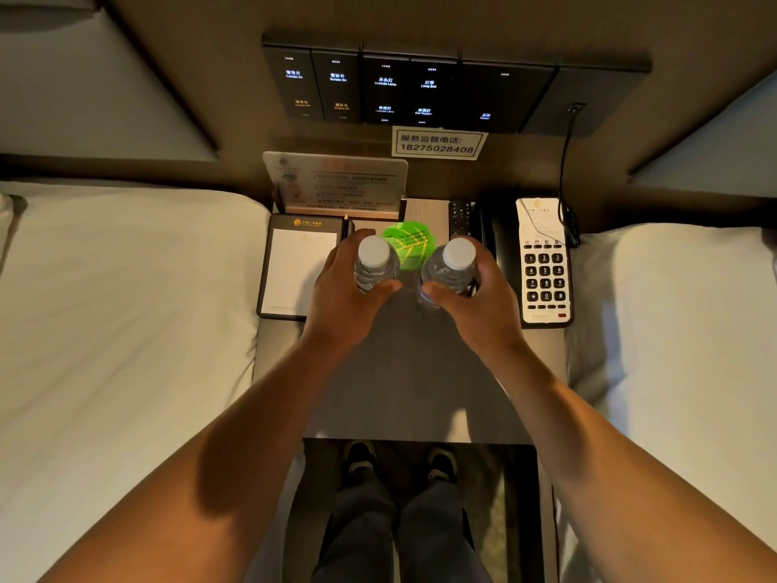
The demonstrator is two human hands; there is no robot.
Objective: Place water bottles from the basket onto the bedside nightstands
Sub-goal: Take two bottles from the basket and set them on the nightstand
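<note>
Both forearms fill the lower half of the frame, and at the centre I see my left hand (351,288) wrapped around one upright water bottle (375,263) and my right hand (479,292) wrapped around a second water bottle (450,267), each with a white cap, held side by side over the nightstand (403,372). Between the bottles sits a green round card (410,241); a notepad holder (294,267) lies left of centre, a telephone (544,263) right of centre, with a white bed along each side edge. Whether the bottles touch the nightstand top, I cannot tell.
</note>
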